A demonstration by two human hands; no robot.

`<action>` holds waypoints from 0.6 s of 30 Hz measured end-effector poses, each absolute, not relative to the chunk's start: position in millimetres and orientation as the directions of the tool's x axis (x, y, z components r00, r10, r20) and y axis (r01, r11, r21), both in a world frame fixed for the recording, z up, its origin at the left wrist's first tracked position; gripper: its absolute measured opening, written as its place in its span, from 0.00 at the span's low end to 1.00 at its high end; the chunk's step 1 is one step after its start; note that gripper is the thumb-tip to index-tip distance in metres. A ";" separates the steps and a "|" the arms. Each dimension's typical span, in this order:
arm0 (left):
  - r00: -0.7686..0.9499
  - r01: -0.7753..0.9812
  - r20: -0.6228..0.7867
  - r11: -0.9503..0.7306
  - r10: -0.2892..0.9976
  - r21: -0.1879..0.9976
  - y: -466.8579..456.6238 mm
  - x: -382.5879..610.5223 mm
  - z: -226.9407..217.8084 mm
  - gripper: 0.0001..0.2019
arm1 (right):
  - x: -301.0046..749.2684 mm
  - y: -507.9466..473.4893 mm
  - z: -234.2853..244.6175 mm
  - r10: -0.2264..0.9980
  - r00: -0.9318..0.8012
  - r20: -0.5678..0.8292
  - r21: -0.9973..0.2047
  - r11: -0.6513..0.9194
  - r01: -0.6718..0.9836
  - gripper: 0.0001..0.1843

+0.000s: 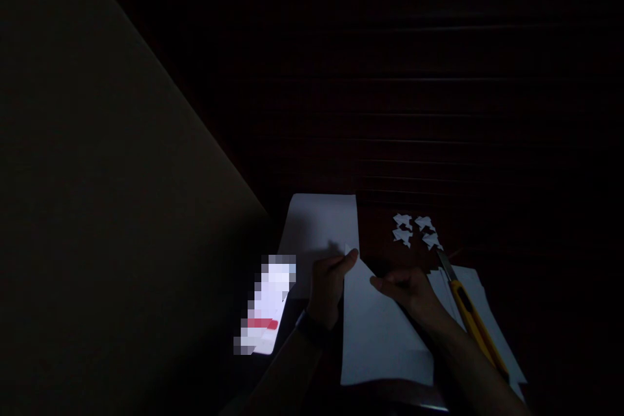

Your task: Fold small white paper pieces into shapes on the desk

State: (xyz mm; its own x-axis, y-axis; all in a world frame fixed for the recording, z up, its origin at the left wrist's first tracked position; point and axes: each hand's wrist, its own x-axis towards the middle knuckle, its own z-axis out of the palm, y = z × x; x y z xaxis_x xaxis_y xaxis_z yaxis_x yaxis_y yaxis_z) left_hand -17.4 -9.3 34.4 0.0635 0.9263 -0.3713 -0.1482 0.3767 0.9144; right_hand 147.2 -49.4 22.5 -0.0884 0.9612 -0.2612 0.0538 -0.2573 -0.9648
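Both of my hands hold a white sheet of paper (383,331) whose upper right edge runs slanted, like a folded corner. My left hand (331,279) pinches its top tip, thumb on the front and fingers behind. Lower on the slanted edge, my right hand (407,289) has its thumb pressed on the paper, fingers curled. A dark band (312,328) circles the left wrist. Behind my left hand lies another white sheet (324,218). Several small folded paper figures (402,221) sit beyond my right hand.
A yellow utility knife (470,318) with its blade showing rests on a stack of white paper (492,299) at the right. A lit screen (266,309), partly blurred out, stands left of my left hand. A plain wall (121,175) rises at the left; the scene is dim.
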 end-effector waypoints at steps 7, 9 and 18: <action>-0.011 -0.121 -0.361 0.357 0.933 0.926 -5.2 -28.0 58.1 0.16 | 150.9 -52.5 21.6 0.940 -0.113 -0.321 -0.947 -0.315 0.068 0.20; -0.034 -0.098 -0.357 0.352 0.934 0.931 -3.7 -30.8 60.8 0.16 | 151.0 -52.7 21.0 0.943 -0.117 -0.313 -0.949 -0.306 0.074 0.20; -0.104 -0.123 -0.275 0.262 0.956 0.957 5.7 -50.2 53.7 0.17 | 159.4 -54.2 18.3 0.943 -0.170 -0.285 -0.956 -0.266 0.124 0.20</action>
State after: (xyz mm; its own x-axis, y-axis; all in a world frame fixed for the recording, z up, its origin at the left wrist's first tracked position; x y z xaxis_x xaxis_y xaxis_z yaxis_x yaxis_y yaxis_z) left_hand -50.2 5.7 53.7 -0.1041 0.9559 -0.2748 -0.1229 0.2618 0.9573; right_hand 159.4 -54.2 18.3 -0.1705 0.9433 -0.2848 0.1243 -0.2661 -0.9559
